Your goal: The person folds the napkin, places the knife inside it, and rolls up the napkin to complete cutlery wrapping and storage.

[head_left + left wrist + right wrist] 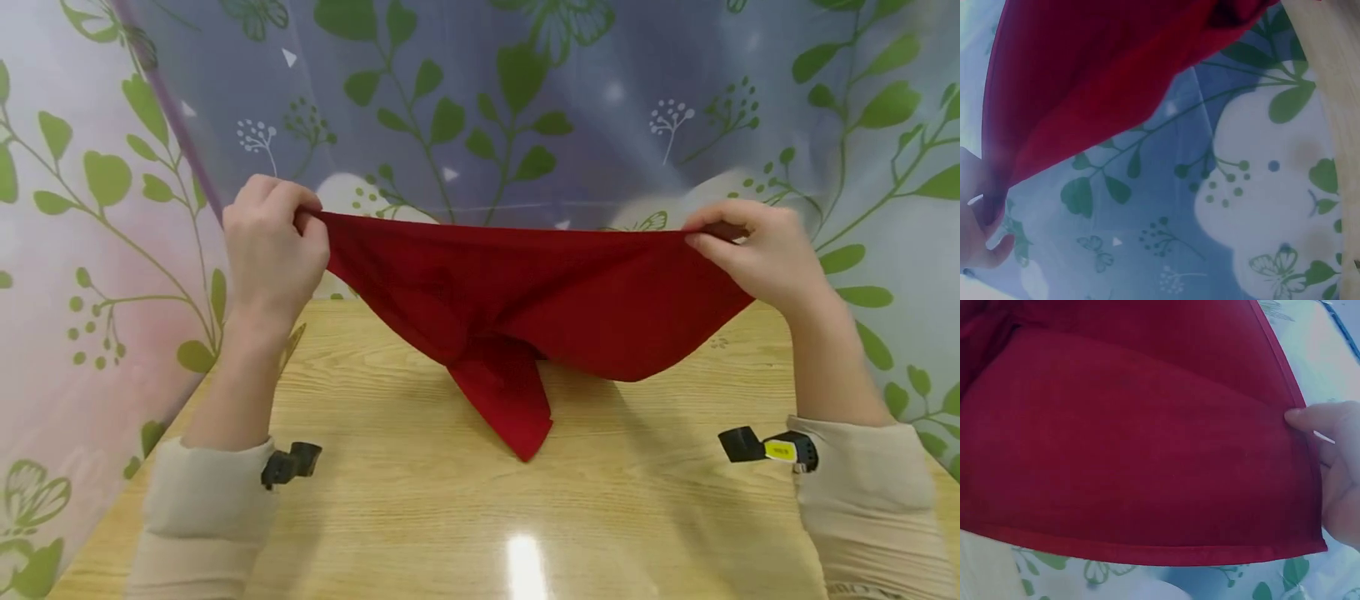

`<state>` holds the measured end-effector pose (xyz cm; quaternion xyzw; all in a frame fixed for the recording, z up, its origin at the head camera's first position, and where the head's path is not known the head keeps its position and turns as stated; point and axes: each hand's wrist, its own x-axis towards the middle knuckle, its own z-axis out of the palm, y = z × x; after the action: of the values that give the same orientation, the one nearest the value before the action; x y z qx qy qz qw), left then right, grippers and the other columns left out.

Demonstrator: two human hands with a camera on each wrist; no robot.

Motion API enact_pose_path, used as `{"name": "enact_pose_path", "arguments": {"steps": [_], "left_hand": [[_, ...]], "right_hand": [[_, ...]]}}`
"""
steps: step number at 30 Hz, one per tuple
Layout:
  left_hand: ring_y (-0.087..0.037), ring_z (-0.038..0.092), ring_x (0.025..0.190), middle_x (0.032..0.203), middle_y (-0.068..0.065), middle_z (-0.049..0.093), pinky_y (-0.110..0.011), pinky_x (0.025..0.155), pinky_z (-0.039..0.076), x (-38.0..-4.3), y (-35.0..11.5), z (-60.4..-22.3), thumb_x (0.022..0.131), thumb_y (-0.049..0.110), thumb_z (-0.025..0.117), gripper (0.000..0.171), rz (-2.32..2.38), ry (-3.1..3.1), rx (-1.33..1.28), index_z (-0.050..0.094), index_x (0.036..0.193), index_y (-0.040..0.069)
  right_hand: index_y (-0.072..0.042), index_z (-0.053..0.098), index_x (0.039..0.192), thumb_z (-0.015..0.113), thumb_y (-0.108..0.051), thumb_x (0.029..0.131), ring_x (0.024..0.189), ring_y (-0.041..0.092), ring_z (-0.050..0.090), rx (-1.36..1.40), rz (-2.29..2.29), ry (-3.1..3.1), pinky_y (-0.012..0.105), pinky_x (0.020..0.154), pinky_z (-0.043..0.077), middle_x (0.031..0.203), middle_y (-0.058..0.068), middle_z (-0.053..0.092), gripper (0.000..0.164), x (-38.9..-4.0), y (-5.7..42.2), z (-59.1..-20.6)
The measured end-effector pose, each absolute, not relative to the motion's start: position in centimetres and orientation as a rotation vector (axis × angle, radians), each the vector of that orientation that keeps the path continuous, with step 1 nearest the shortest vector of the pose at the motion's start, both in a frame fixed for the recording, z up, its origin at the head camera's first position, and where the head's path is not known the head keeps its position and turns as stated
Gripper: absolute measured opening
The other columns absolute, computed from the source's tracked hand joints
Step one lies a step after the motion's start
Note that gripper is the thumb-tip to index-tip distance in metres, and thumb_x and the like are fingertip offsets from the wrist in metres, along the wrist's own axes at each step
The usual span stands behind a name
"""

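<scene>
A red cloth (600,300) with a stitched hem hangs stretched between both hands above the wooden table. My left hand (273,237) pinches its upper left corner; in the left wrist view the fingers (979,225) show at the left edge with the cloth (1085,81) running up from them. On the other side my right hand (757,250) pinches the top edge between thumb and fingers, a little in from a corner, as the right wrist view shows at the thumb (1310,417). The cloth's middle sags in folds, and a pointed end dangles low over the table.
The light wooden table (420,517) spreads below the hands. Curtains (465,100) printed with green leaves and butterflies enclose the back and sides. A small dark camera (291,463) is strapped at the left cuff, another camera (780,450) at the right cuff.
</scene>
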<state>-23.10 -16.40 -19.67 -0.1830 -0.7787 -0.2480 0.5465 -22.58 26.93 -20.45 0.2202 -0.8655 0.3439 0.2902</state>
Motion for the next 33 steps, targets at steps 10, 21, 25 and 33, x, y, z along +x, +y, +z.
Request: {"name": "enact_pose_path", "arguments": {"steps": [10,21,25,33], "left_hand": [[-0.028,0.054,0.081,0.078,-0.019,0.058,-0.027,0.067,0.035,-20.2,-16.1,-18.2,0.079,-0.004,0.047,0.018,-0.761,-1.714,-0.312,0.064,0.075,-0.007],[-0.033,0.055,0.080,0.079,-0.020,0.061,-0.044,0.069,0.038,-21.8,-16.2,-18.9,0.078,-0.004,0.045,0.022,-0.677,-1.937,-0.350,0.066,0.079,-0.007],[-0.036,0.056,0.085,0.086,-0.020,0.064,-0.055,0.074,0.037,-23.7,-16.5,-21.3,0.079,-0.004,0.045,0.024,-0.628,-2.210,-0.276,0.067,0.086,-0.005],[-0.039,0.056,0.091,0.094,-0.020,0.063,-0.060,0.081,0.034,-27.2,-15.7,-27.0,0.082,0.001,0.044,0.027,-0.500,-2.544,-0.215,0.068,0.095,-0.002]], "right_hand": [[0.018,0.062,0.084,0.059,0.023,0.075,0.069,0.017,0.062,1.107,1.685,-1.813,0.018,0.060,0.050,0.084,0.010,0.067,0.011,-20.6,28.0,-19.9],[0.003,0.068,0.091,0.063,0.005,0.082,0.068,0.004,0.057,0.668,1.145,-2.290,0.012,0.059,0.042,0.081,-0.006,0.066,0.011,-20.7,28.0,-19.4],[-0.006,0.070,0.097,0.065,-0.014,0.086,0.075,0.009,0.058,0.500,0.734,-2.669,0.022,0.065,0.043,0.086,0.002,0.068,0.014,-22.5,27.8,-21.1],[0.003,0.068,0.096,0.059,-0.009,0.087,0.084,0.036,0.059,0.443,0.440,-2.798,0.047,0.073,0.045,0.091,0.021,0.066,0.018,-26.7,27.0,-26.7]]}}
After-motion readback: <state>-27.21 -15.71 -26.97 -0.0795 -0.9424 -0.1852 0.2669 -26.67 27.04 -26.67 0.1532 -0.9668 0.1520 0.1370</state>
